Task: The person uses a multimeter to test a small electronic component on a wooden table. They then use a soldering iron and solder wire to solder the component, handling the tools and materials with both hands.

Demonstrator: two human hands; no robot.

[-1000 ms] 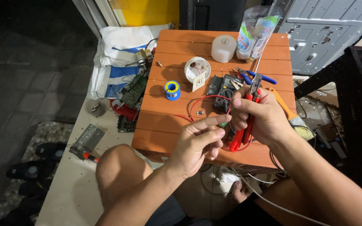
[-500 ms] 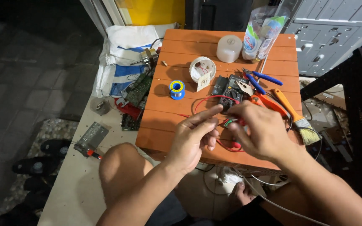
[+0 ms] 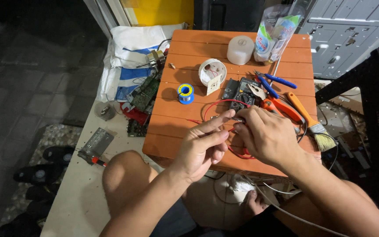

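Pinching a small part with a red wire (image 3: 218, 105) between both sets of fingertips, the left hand (image 3: 202, 147) and right hand (image 3: 264, 136) meet near the tabletop's (image 3: 176, 123) front edge. Steady, close grips probably serve best; a multimeter (image 3: 240, 92) lies just beyond, toward the centre.

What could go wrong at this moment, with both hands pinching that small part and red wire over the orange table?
The red wire loops loosely around both hands; the left hand or right hand might snag it and drag the dark meter nearby. The orange-handled pliers lie right beside the right hand and could be knocked. The brush sits at the edge of the orange table, so a nudge may tip it off.
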